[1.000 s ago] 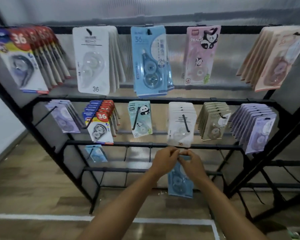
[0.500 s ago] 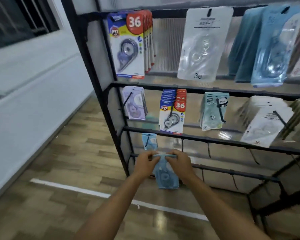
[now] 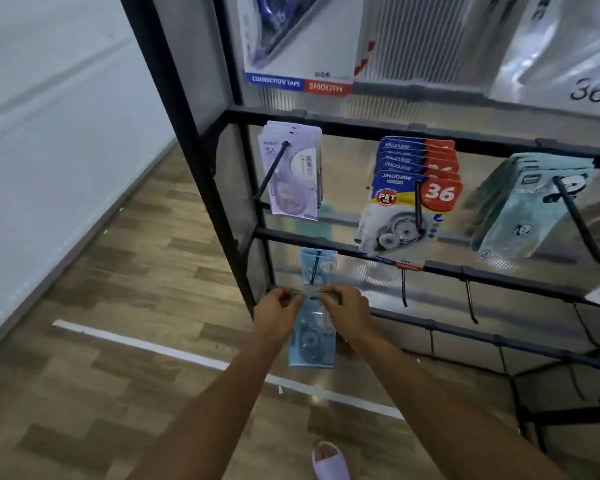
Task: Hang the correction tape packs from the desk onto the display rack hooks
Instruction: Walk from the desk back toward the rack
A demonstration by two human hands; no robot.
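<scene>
A light blue correction tape pack point(image 3: 312, 341) hangs between my hands in front of the black display rack point(image 3: 222, 216). My left hand point(image 3: 278, 315) pinches its top left corner and my right hand point(image 3: 347, 310) pinches its top right corner. The pack's top edge sits just below the tip of a black hook point(image 3: 315, 270) on the third bar, at the rack's left end. That hook carries another light blue pack point(image 3: 321, 263) behind it. The desk is out of view.
Purple packs point(image 3: 291, 174), blue-and-red "36" packs point(image 3: 409, 199) and pale green panda packs point(image 3: 527, 206) fill the hooks above. Bare hooks point(image 3: 404, 287) stick out to the right on the third bar. Wooden floor with a white line point(image 3: 174, 351) lies left. A slippered foot point(image 3: 329, 460) shows below.
The view has moved closer and further left along the rack. Both hands carried the blue pack leftward, from the middle of the lower bar up to the leftmost hook on the third bar.
</scene>
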